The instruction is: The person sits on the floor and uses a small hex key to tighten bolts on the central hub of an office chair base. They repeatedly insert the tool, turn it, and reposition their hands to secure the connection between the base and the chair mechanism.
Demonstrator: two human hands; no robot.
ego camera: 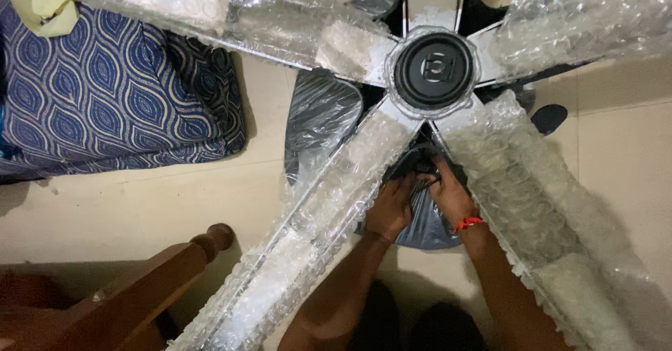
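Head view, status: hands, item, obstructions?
Left hand and right hand both on dark plastic bag. Bubble-wrapped chair base arms flank them.

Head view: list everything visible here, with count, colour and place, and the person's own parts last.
Chair base: one, silver spokes with black hub, five arms wrapped in clear bubble wrap, spread across the frame.
Plastic bag: one, dark grey, on the floor between the two lower spokes, under both hands.
Wrapped black part: one, under plastic film, left of the hub.
Patterned cushion: one, blue and white, upper left.
Wooden furniture post: one, brown, lower left.
Floor: cream tiles.
Wrist thread: one, red, right wrist.
Left hand: gripping the bag.
Right hand: gripping the bag top.
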